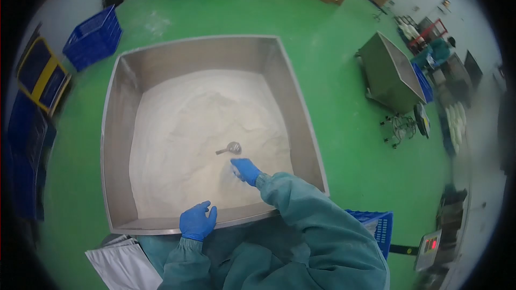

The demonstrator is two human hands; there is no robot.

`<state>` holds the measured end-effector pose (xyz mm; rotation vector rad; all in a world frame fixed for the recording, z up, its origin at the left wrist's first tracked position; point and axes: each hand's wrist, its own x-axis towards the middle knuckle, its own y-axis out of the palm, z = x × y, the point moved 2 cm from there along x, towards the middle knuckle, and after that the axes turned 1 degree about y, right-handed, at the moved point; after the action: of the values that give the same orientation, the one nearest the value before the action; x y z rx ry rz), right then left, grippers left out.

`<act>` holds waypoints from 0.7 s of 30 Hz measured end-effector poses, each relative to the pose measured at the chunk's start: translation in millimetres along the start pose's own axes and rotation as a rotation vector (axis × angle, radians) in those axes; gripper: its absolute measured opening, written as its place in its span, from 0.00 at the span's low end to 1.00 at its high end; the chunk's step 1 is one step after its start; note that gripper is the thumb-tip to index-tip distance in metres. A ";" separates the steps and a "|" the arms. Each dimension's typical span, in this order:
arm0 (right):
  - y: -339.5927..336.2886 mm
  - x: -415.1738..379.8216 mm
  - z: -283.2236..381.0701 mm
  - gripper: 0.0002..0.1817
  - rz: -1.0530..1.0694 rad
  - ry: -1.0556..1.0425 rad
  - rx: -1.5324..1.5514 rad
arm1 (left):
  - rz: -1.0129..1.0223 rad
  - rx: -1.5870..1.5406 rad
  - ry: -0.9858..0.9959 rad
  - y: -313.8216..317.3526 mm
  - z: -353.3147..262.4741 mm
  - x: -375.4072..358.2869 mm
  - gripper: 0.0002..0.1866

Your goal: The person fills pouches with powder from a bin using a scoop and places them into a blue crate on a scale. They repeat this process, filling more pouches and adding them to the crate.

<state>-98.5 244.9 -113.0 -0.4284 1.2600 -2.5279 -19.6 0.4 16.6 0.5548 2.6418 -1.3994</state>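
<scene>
A large metal bin [109, 145] holds pale powder [177, 129]. On the powder lies a small metal scoop [232, 148], its handle pointing left. My right hand [246, 171], in a blue glove, is over the powder just below the scoop and apart from it. Its fingers are curled closed around something whitish that I cannot make out. At the bin's near rim is my left hand [198, 221], also gloved in blue, with thumb and fingers apart and nothing in it.
White folded sacks [124, 266] lie at lower left. A blue crate [382, 231] and a scale with a red display [428, 249] stand at lower right. Farther right are a metal cart [384, 75], a wheeled stool [400, 129] and another person [436, 52]. Another blue crate [94, 37] stands upper left.
</scene>
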 end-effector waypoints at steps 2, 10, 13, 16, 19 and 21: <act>-50.5 13.5 23.8 0.13 -0.242 0.941 1.455 | 0.003 0.021 0.027 -3.4 -3.8 0.2 0.18; -187.0 -161.7 51.6 0.13 -1.221 0.457 1.983 | -0.035 0.205 0.265 0.3 -3.2 -7.9 0.19; -220.9 -290.0 62.5 0.14 -1.587 0.431 1.849 | 0.095 0.166 0.138 -1.0 3.8 -9.0 0.21; -221.5 -436.9 54.5 0.14 -1.888 0.386 1.618 | 0.149 0.130 0.144 4.9 16.3 0.0 0.22; -222.8 -557.7 75.4 0.12 -2.189 0.448 1.364 | 0.149 0.084 0.149 12.4 35.5 12.0 0.23; -224.9 -624.4 93.2 0.10 -2.493 0.598 1.051 | 0.140 0.065 0.165 12.8 49.4 23.9 0.23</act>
<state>482.3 543.8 37.0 0.3765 0.7490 1.0373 -41.2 -26.9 -27.8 0.8810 2.6269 -1.4604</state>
